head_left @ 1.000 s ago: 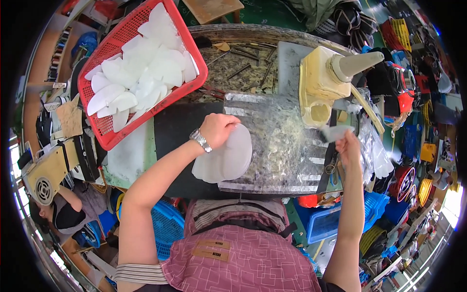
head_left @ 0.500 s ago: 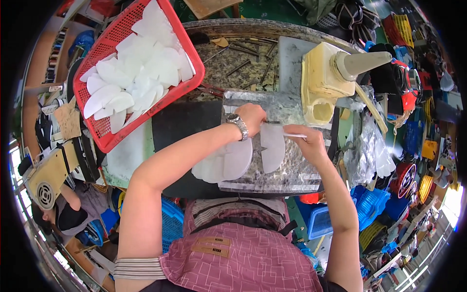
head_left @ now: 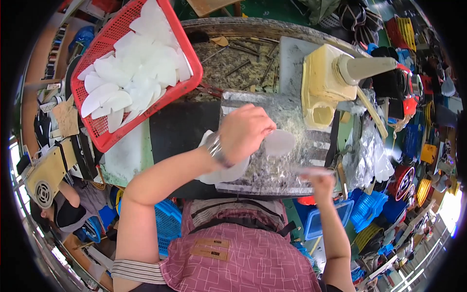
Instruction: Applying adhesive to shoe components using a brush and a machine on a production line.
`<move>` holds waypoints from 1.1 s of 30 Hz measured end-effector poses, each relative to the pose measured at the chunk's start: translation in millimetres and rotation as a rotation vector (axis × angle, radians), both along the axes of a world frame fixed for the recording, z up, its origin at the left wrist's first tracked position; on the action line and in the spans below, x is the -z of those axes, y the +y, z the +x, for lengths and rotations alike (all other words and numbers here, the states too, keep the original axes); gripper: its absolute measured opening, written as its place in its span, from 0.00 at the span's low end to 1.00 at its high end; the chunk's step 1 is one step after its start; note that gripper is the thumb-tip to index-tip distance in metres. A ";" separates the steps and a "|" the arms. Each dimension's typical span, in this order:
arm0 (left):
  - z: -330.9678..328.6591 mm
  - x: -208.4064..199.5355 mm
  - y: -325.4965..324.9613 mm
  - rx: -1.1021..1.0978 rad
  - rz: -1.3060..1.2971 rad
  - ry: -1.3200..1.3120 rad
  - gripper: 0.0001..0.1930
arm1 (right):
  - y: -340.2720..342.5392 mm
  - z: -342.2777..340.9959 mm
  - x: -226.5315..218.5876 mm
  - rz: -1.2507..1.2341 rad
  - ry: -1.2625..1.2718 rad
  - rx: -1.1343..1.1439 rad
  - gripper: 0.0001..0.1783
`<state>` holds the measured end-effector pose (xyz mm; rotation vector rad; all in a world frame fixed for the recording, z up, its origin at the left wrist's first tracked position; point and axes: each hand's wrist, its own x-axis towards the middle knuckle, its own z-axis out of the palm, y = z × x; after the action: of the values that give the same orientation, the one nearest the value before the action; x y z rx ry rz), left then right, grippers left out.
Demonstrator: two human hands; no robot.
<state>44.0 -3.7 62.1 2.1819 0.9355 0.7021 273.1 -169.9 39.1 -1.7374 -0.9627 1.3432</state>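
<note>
Near the middle of the bench, my left hand point(head_left: 244, 134), with a metal watch at the wrist, pinches the edge of a thin white half-oval sheet piece point(head_left: 280, 143). The piece is over a grey, smeared work board point(head_left: 265, 170). Below that hand, partly hidden by it, lie overlapping white pieces point(head_left: 226, 175) at the board's left edge. My right hand point(head_left: 322, 186) is closed around a flat, pale, thin strip-like tool point(head_left: 316, 171) near the board's right front corner. Motion blurs the tool, and its exact kind cannot be told.
A red plastic basket point(head_left: 195, 63) heaped with white pieces point(head_left: 141, 63) stands at the back left. A cream container point(head_left: 328, 73) with a cone nozzle is at the back right. Thin dark rods point(head_left: 238, 67) lie behind the board. Clear plastic bags point(head_left: 372, 155) hang at the right.
My left hand has come up off the board and toward me with the white piece. My right hand has pulled away toward the front right, carrying the strip-like tool.
</note>
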 end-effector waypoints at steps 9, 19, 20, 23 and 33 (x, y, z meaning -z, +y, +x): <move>-6.6 62.4 -87.8 0.249 0.378 0.161 0.02 | 58.8 -14.0 -0.7 0.069 -0.032 -0.153 0.07; -9.5 75.4 -99.5 0.359 0.681 0.215 0.05 | 72.5 -19.0 26.5 0.058 -0.280 -0.669 0.08; -10.5 75.9 -101.5 0.355 0.681 0.224 0.05 | 81.0 -15.4 27.7 0.084 -0.314 -0.369 0.07; -8.6 76.1 -96.2 0.379 0.566 0.265 0.06 | 59.2 -8.9 30.5 0.048 -0.367 -0.309 0.08; -97.7 -81.3 -37.5 -0.461 1.014 0.469 0.07 | 40.0 30.6 -6.3 0.298 0.229 0.465 0.07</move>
<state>-53.6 -41.2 143.4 3.1394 1.5969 1.0600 303.7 -129.9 45.4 -1.4291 -0.5506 1.0094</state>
